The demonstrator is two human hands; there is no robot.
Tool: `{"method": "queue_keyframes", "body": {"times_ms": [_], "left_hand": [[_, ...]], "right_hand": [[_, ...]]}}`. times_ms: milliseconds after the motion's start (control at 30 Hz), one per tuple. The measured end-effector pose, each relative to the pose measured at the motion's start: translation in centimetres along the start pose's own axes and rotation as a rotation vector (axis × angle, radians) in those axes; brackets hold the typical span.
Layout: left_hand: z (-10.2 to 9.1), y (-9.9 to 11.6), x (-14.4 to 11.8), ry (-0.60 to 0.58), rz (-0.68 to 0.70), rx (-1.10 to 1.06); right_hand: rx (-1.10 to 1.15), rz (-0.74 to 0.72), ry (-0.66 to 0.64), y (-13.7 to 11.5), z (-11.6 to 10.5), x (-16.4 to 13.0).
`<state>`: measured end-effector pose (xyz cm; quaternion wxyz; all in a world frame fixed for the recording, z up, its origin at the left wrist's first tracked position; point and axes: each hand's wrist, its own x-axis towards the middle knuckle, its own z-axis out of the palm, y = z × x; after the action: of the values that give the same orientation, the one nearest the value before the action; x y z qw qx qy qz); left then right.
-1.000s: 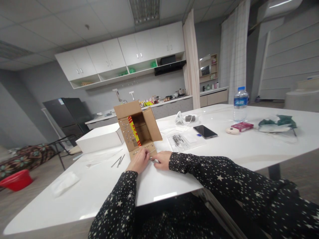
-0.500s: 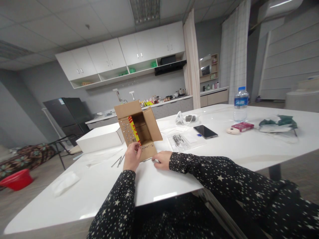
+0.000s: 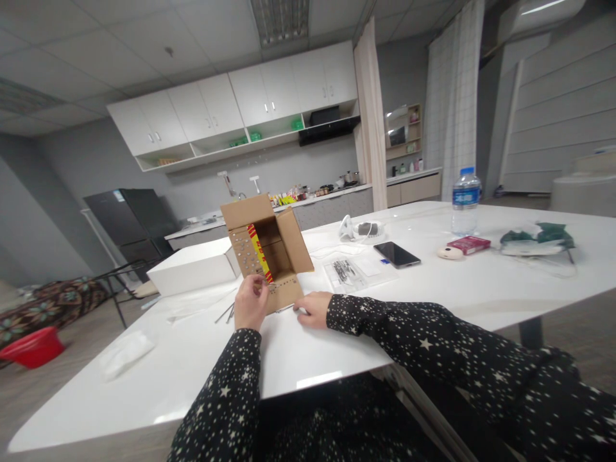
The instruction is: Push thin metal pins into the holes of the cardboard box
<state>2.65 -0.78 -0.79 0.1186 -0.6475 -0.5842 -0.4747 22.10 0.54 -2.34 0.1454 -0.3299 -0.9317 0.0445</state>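
Cardboard box [image 3: 269, 247] lies open just ahead of both hands. Left hand [image 3: 250, 305], fingers curled, pinches something unclear at its studded flap; right hand [image 3: 314, 307] rests flat on the tabletop [image 3: 433, 295], holding nothing. Better to steady the flap and keep the pinch small.

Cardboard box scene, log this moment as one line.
left hand raised at cardboard box flap | right hand flat on table beside box

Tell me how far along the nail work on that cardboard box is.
Done: rows of nails already stud the cardboard box. In hand: the left hand is raised at the box front, its grip unclear; the right hand rests on the table. Left: loose nails and a bagful.
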Motion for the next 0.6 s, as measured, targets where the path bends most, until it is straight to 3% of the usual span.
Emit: {"method": "queue_keyframes", "body": {"times_ms": [600], "left_hand": [[0.37,-0.65,0.06,-0.039,-0.009,0.064]], "right_hand": [[-0.004,0.004,-0.001,0.14,0.25,0.21]]}}
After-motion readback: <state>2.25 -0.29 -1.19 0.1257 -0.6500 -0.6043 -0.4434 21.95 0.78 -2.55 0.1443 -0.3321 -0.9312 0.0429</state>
